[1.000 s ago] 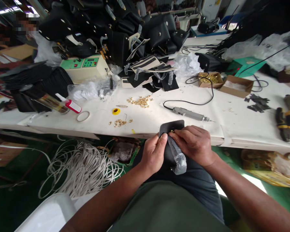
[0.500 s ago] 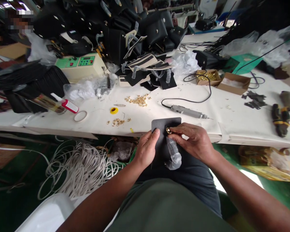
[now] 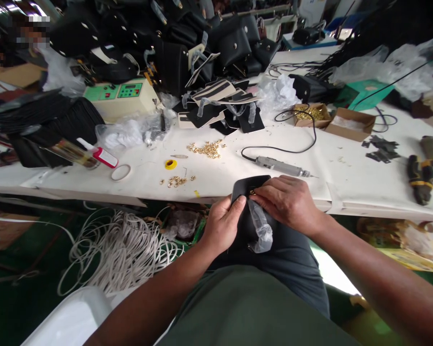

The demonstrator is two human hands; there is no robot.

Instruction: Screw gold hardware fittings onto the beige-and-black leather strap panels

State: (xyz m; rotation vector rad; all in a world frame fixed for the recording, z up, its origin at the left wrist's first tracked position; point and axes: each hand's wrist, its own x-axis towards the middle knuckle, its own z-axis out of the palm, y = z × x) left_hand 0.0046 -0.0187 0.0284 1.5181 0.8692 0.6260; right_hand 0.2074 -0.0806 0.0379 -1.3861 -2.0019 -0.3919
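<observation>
A black leather panel (image 3: pixel 242 188) is held over my lap at the table's front edge. My left hand (image 3: pixel 223 222) grips its left side, thumb lying on the face. At the panel's upper right, my right hand (image 3: pixel 288 199) pinches a small gold metal fitting (image 3: pixel 252 192) against the leather; the fingers partly cover it. Below the fitting hangs a plastic-wrapped piece (image 3: pixel 261 228), curved at its lower end. On the table beyond lie a small group of gold fittings (image 3: pixel 176 181) and a larger pile of gold fittings (image 3: pixel 207 149).
An electric screwdriver (image 3: pixel 281 166) with a black cord lies just beyond my right hand. Near it are pliers (image 3: pixel 421 180) and a cardboard box of gold parts (image 3: pixel 310 115). Yellow tape (image 3: pixel 171 164) and a red-and-white bottle (image 3: pixel 106 157) sit left. Black bags (image 3: pixel 234 45) are heaped behind.
The panel has tilted and shifted slightly right, with my left hand moving along. My right hand has turned, its fingers closing further over the gold fitting.
</observation>
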